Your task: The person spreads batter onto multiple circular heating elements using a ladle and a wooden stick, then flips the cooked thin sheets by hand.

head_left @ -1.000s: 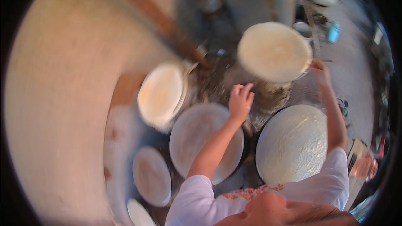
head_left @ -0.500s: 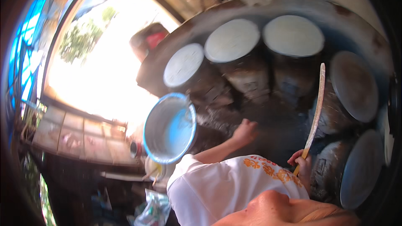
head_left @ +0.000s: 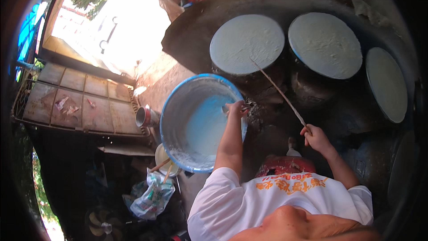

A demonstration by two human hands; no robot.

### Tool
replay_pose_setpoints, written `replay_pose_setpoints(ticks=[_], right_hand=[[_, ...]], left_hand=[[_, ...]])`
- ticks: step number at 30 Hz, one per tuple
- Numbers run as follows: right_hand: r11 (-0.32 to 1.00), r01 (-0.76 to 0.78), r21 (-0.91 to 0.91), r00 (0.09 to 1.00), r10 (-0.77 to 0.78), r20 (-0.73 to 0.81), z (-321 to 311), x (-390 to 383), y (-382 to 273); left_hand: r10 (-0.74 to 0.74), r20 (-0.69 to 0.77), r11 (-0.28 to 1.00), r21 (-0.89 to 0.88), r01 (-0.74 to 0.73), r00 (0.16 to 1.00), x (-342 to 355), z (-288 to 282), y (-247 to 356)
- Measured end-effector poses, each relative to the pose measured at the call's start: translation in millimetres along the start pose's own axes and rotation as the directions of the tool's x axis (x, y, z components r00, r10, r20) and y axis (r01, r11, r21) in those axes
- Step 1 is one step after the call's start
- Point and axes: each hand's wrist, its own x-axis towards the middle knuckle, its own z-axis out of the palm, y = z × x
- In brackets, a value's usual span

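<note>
Left hand (head_left: 235, 108): away from the dark gap it goes, now reaching the bucket's right rim, its grip hard to make out.
Stick (head_left: 283, 93): down from near-upright, now slanting leftward from the right hand (head_left: 317, 140), tip over a white-topped pan (head_left: 247, 44).
Bucket (head_left: 176, 107): out of sight a second ago, now in full view.
Fan (head_left: 106, 227): appearing, lower left.

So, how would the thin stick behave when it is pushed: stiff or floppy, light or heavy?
Probably fairly stiff: the thin stick reaches out from the right hand without clear sagging. Likely light, since it is slender and held near one end. Pushed hard, it might flex, being long and narrow.
</note>
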Motion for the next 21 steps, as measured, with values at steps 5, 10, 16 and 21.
replay_pose_setpoints(ticks=[5,10,16,21], right_hand=[[0.942,0.272,-0.198,0.961,-0.254,0.114,116.2,88.7,-73.9],[0.868,0.248,-0.430,0.967,-0.192,0.170,179.1,118.9,-62.0],[0.599,0.011,-0.801,0.997,0.054,0.054,238.8,156.2,-112.9],[0.633,-0.103,-0.767,0.972,0.228,0.058,287.4,107.4,-75.8]], left_hand=[[0.121,0.152,0.937,0.309,-0.163,0.981,31.5,-124.4,-86.9],[0.342,0.093,0.870,0.344,-0.352,0.935,11.5,-264.1,-70.8],[0.191,-0.044,0.981,0.040,-0.189,0.981,76.8,-288.0,-15.9],[-0.036,0.440,0.987,-0.126,0.101,0.897,18.3,-246.4,-44.8]])
